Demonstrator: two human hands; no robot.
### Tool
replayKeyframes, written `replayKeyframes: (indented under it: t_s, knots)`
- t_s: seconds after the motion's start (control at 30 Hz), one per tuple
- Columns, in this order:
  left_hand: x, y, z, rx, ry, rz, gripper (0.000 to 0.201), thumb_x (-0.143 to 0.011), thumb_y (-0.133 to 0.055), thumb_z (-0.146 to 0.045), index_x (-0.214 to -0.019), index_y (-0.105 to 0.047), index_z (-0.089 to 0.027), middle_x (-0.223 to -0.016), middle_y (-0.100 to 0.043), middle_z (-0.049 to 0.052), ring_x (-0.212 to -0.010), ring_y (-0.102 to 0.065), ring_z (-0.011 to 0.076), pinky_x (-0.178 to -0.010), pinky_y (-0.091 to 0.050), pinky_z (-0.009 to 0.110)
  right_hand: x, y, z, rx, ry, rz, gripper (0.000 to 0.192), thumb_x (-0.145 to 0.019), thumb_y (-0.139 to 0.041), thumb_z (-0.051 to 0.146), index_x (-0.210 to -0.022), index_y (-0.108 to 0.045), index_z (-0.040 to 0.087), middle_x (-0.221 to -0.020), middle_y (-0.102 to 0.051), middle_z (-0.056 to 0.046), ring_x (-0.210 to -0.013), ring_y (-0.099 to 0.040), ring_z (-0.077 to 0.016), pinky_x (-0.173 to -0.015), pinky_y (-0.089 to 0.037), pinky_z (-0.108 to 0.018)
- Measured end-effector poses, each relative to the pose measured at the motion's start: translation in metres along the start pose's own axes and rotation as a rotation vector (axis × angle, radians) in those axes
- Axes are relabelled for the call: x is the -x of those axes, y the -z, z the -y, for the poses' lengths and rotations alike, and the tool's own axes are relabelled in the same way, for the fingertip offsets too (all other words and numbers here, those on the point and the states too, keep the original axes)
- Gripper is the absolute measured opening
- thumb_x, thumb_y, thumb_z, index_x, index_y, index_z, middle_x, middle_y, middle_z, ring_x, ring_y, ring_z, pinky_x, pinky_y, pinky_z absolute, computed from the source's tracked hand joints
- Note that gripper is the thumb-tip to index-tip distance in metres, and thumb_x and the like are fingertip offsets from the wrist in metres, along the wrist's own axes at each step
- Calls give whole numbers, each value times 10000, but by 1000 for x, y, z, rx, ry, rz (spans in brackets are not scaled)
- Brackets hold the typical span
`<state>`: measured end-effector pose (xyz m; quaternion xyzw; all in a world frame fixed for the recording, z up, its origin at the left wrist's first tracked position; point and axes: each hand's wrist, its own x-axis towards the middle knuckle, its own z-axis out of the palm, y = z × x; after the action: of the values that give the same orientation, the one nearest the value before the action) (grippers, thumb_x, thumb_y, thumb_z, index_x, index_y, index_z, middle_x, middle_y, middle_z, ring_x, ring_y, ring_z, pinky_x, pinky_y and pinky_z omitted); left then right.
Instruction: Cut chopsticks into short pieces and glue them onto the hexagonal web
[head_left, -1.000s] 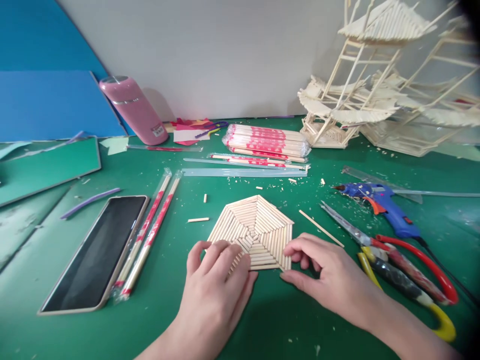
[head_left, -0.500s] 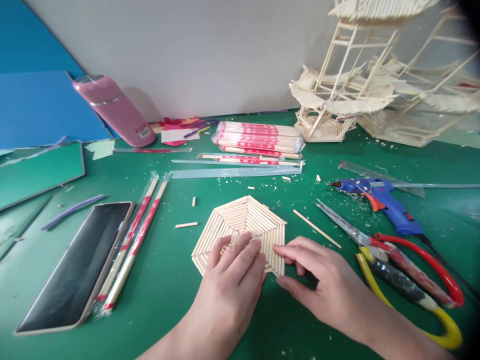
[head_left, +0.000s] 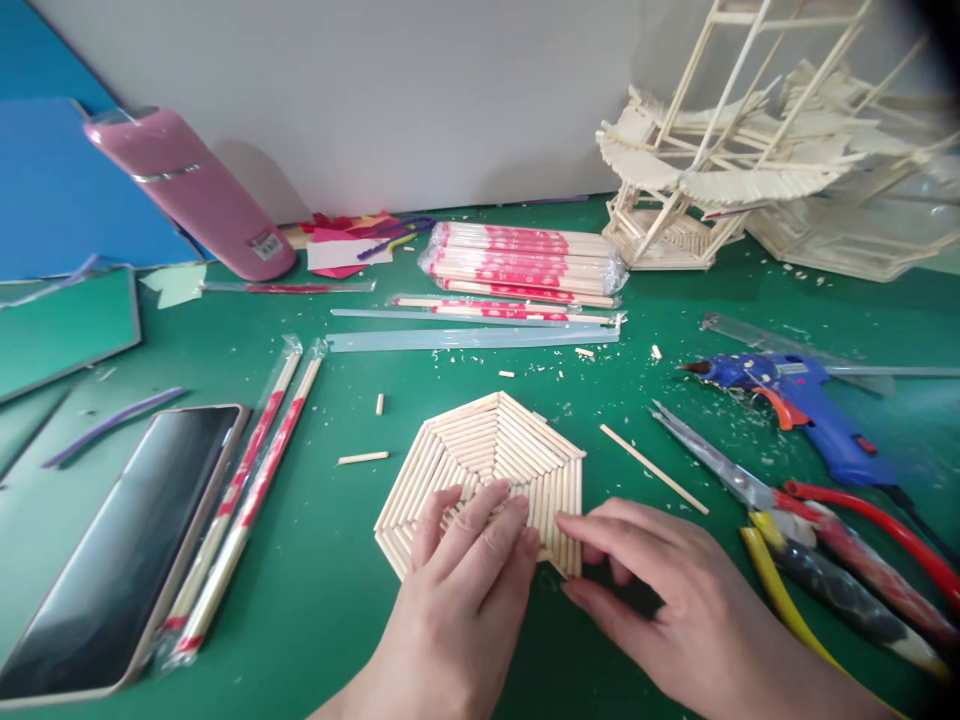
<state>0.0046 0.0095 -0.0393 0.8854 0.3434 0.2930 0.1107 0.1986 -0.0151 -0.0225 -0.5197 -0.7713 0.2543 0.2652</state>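
A flat polygon panel of wooden sticks (head_left: 457, 450) lies on the green table, its sticks set in nested rings. My left hand (head_left: 457, 580) rests over the near middle of it, fingers stretched out and pressing on the sticks; that part is hidden. At the panel's right edge, my right hand (head_left: 660, 580) holds the outermost stick and the near corner between fingertips and thumb. One loose thin stick (head_left: 652, 468) lies just beyond my right hand. Two short cut pieces, a longer one (head_left: 364, 458) and a stubby one (head_left: 380, 404), lie left of the panel.
To the right are a blue glue gun (head_left: 795, 400) and scissors (head_left: 739, 480) with red and yellow handles. Wrapped chopsticks (head_left: 517, 262) and glue sticks (head_left: 472, 340) lie behind. A phone (head_left: 127, 550), pink bottle (head_left: 195, 190) and stick-built tower model (head_left: 675, 180) stand around.
The view has shifted slightly closer and lower, so surrounding things appear spread outward. Both hands keep nearly the same places on the panel, the right fingertips still at its right edge.
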Motion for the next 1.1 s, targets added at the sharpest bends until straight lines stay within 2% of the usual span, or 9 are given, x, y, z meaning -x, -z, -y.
replayKeyframes:
  t_s: [0.23, 0.43, 0.57, 0.7, 0.8, 0.87, 0.97, 1.1]
  knots:
    - [0, -2, -2, 17, 33, -48, 246, -859, -401, -86, -968, -599, -184, -1036, -660, 70, -1062, -545, 243, -955, -322, 451, -1, 2, 1, 20, -33, 35, 291, -754, -570, 131, -1024, -524, 229, -757, -578, 14, -628, -536, -115, -577, -466, -240]
    - [-7, 9, -4, 110, 46, -7, 237, -799, -453, -35, -944, -577, -177, -988, -654, 72, -1022, -553, 232, -934, -360, 438, -1, 3, 3, -9, -68, 46, 245, -784, -549, 182, -1025, -536, 226, -739, -554, 15, -632, -517, -115, -583, -448, -247]
    - [-13, 24, -11, 245, 171, -53, 182, -793, -488, -44, -901, -567, -167, -877, -625, 58, -872, -577, 176, -775, -466, 307, -1, 5, 4, -42, -76, 32, 310, -795, -541, 206, -1102, -504, 225, -778, -542, 16, -641, -508, -105, -611, -452, -249]
    - [-13, 34, -15, 413, 480, -166, 69, -820, -515, -136, -847, -554, -187, -784, -608, 13, -675, -578, 122, -588, -468, 224, -1, 7, 7, -72, -105, 15, 289, -780, -543, 218, -1069, -525, 220, -788, -555, 12, -647, -521, -101, -590, -465, -224]
    - [-11, 38, -12, 657, 671, -233, 19, -822, -543, -208, -827, -551, -191, -742, -615, 1, -665, -588, 124, -556, -474, 209, -1, 7, 9, -65, -122, 4, 279, -770, -543, 207, -1048, -541, 223, -785, -567, 5, -651, -532, -105, -565, -471, -215]
    - [-11, 41, -9, 785, 724, -288, 45, -826, -548, -231, -818, -549, -186, -738, -618, 2, -695, -595, 127, -601, -486, 215, 0, 6, 9, -54, -104, 3, 255, -776, -538, 203, -1030, -552, 222, -784, -569, -4, -660, -536, -113, -574, -474, -229]
    - [-11, 47, -6, 863, 752, -337, 76, -841, -536, -248, -812, -539, -179, -732, -607, 6, -719, -586, 128, -641, -476, 229, 1, 3, 10, -47, -92, 4, 203, -787, -533, 197, -985, -569, 223, -778, -564, -8, -663, -539, -116, -584, -477, -236]
    - [-11, 56, -2, 753, 734, -381, 92, -860, -502, -260, -823, -530, -180, -687, -566, -11, -640, -543, 106, -581, -443, 211, 4, 6, 12, -77, -80, -54, 198, -822, -503, 205, -1014, -551, 224, -816, -562, -10, -669, -545, -105, -579, -474, -210]
